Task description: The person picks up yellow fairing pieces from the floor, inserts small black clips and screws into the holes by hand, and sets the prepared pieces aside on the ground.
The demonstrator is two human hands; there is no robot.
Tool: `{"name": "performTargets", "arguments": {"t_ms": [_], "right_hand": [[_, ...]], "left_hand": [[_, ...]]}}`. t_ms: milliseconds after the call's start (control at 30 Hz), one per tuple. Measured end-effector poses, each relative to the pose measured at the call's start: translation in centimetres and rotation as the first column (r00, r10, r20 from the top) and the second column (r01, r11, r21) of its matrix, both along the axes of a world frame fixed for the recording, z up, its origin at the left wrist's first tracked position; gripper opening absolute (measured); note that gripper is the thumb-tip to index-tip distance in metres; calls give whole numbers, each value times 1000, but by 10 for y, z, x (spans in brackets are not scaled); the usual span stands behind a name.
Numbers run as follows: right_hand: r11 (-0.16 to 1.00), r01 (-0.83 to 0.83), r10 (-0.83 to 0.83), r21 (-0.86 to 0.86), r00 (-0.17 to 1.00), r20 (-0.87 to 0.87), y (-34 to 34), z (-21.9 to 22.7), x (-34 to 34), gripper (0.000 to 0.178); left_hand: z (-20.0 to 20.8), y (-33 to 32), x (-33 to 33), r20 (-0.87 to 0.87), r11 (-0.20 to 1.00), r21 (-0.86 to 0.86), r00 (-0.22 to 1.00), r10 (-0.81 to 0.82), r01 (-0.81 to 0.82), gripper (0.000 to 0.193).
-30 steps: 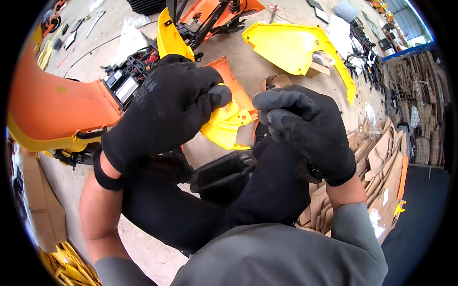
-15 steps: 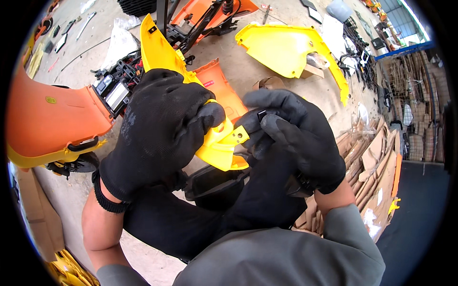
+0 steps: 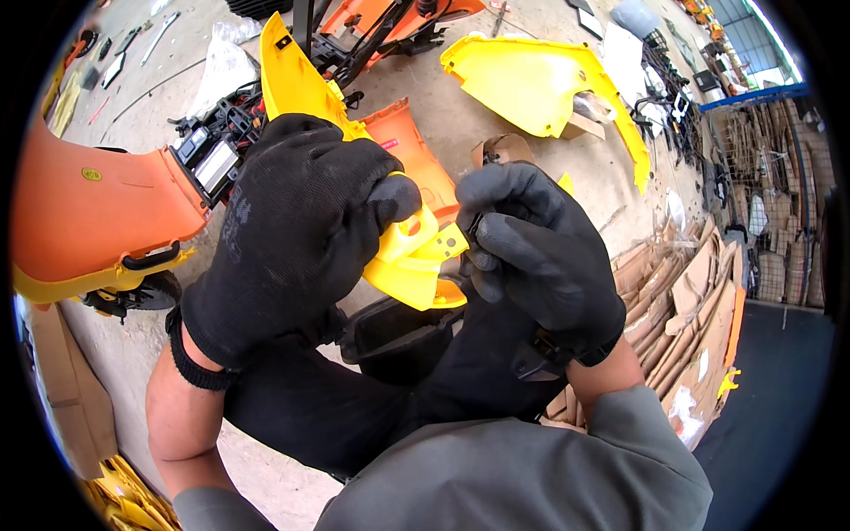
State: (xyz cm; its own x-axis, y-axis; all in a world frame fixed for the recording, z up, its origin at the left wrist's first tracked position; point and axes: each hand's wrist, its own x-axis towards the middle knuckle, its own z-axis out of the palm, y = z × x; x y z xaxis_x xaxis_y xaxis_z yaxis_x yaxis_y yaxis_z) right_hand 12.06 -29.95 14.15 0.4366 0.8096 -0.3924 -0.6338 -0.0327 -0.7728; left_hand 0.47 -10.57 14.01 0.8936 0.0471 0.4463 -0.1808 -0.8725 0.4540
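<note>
My left hand (image 3: pixel 292 239), in a black work glove, is closed around a long curved yellow plastic panel (image 3: pixel 407 273). One end of the panel rises past my knuckles, while the lower end has a tab with small holes. Right beside that tab, my gloved right hand (image 3: pixel 544 257) is closed in a pinch between thumb and forefinger. The pinch holds a small black clip (image 3: pixel 476 223), mostly hidden by the fingertips. Whether the clip touches the tab I cannot tell. Below the panel, between my legs, sits a black open container (image 3: pixel 398 341).
An orange scooter-like body (image 3: pixel 106 208) with exposed wiring stands at left. Ahead on the floor lie an orange panel (image 3: pixel 412 146) and a large yellow panel (image 3: pixel 513 84). Flattened cardboard (image 3: pixel 682 301) is stacked at right, near a wire cage (image 3: pixel 770 203).
My right hand has moved slightly left, bringing the black clip closer to the panel's tab. My left hand keeps its hold on the panel. The view has shifted a little.
</note>
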Motion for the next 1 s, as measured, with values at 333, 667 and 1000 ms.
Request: {"name": "performTargets", "arguments": {"t_ms": [333, 667, 1000], "right_hand": [[998, 28, -20, -49, 986, 166, -5, 1, -1, 21], [999, 9, 4, -47, 962, 273, -8, 2, 1, 19], [999, -21, 28, -37, 979, 200, -7, 2, 1, 16]], "left_hand": [[-2, -1, 1, -8, 1000, 16, 1000, -27, 27, 10], [-1, -3, 2, -19, 999, 22, 999, -43, 43, 8], [-6, -1, 1, 83, 996, 78, 995, -59, 52, 5]]}}
